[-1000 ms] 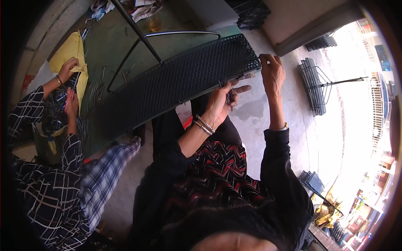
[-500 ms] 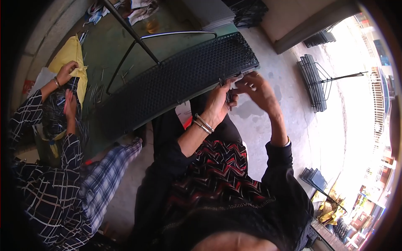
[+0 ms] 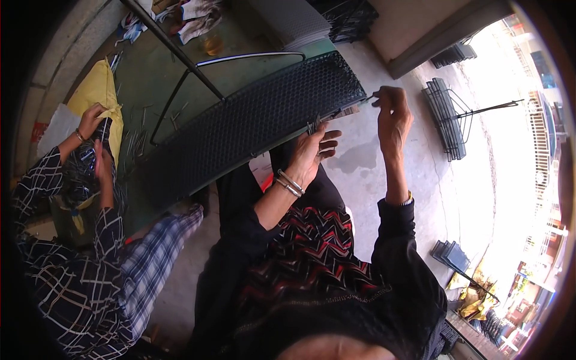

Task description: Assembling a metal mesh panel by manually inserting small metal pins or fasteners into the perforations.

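A long black perforated mesh panel (image 3: 252,123) lies across my lap, its curved metal rod frame (image 3: 240,57) behind it. My left hand (image 3: 312,150), with metal bangles on the wrist, grips the panel's near edge and holds a small bundle of thin metal pins there. My right hand (image 3: 391,114) is raised at the panel's right end, pinching a thin metal pin (image 3: 367,99) against the corner.
A person in a checked shirt (image 3: 78,264) sits at my left, both hands at a yellow sack (image 3: 102,96) beside scattered metal pins. Black wire racks (image 3: 447,120) stand on the concrete floor to the right. Stacked mesh panels (image 3: 312,21) lie farther off.
My right hand moved from beside my left hand back out to the panel's right corner, carrying a pin. The person at my left shifted their hands on the yellow sack.
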### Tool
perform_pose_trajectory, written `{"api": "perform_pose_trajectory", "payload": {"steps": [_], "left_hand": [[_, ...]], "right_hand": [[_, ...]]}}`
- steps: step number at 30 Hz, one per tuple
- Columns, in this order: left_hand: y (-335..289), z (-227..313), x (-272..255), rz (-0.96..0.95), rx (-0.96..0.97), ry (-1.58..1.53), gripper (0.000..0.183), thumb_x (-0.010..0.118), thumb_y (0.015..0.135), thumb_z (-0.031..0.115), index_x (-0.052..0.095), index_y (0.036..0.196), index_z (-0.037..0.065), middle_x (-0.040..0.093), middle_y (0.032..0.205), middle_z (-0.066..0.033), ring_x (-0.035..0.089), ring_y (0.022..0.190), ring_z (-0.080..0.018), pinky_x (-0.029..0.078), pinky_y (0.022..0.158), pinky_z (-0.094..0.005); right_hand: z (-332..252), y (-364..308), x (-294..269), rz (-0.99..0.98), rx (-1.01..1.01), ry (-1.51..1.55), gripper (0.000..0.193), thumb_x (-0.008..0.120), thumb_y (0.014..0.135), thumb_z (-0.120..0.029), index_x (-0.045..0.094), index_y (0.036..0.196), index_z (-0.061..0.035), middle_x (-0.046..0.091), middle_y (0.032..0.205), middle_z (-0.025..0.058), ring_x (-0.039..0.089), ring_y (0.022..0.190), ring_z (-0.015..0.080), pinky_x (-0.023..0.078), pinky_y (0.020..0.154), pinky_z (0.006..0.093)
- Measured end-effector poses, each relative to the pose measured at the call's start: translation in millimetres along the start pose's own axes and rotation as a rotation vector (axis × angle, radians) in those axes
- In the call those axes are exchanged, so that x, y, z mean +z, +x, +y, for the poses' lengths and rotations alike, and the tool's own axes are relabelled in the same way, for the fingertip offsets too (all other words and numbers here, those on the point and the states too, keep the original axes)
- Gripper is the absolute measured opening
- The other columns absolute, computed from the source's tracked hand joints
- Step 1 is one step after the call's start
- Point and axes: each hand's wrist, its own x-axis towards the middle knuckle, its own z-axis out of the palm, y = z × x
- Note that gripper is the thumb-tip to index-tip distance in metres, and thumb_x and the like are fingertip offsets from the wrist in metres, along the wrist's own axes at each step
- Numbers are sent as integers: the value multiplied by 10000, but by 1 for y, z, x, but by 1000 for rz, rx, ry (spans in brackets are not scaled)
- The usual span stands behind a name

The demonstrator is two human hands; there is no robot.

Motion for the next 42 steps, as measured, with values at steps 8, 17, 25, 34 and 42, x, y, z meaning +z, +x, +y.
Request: {"api": "perform_pose_trajectory", "payload": {"steps": [8, 17, 25, 34, 42], "left_hand": [[-4, -4, 0, 0, 33, 77, 216, 506, 936, 259, 582, 1056, 97, 646, 902, -52, 524, 740, -78, 410, 607, -234], [-9, -1, 13, -40, 75, -21, 200, 533, 930, 243, 595, 953, 54, 643, 769, -94, 369, 507, -23, 264, 442, -164], [-16, -5, 13, -79, 99, 7, 243, 550, 922, 277, 603, 1013, 59, 643, 763, -95, 309, 488, -18, 239, 430, -171], [-25, -14, 13, -92, 120, -14, 218, 500, 945, 258, 581, 1003, 64, 648, 752, -94, 285, 476, -20, 243, 437, -169], [-34, -14, 8, -106, 156, 38, 177, 507, 939, 232, 573, 948, 69, 670, 798, -117, 276, 478, -8, 236, 438, -171]], "right_hand": [[30, 12, 15, 64, 0, -20, 125, 509, 909, -112, 574, 958, -17, 678, 831, 113, 680, 752, 180, 508, 660, 290], [32, 12, 18, -12, -125, -280, 116, 568, 866, -137, 639, 938, -79, 635, 864, 105, 627, 792, 247, 467, 682, 343], [32, 22, 10, -131, -101, -354, 122, 575, 849, -157, 662, 924, -117, 626, 879, 103, 613, 796, 281, 461, 698, 346], [26, 13, 7, -138, -104, -353, 145, 579, 848, -203, 663, 932, -121, 623, 890, 104, 609, 814, 299, 464, 706, 377], [16, -14, 4, -69, 14, -422, 204, 581, 870, -214, 669, 993, -76, 640, 860, 96, 608, 731, 223, 463, 671, 326]]}}
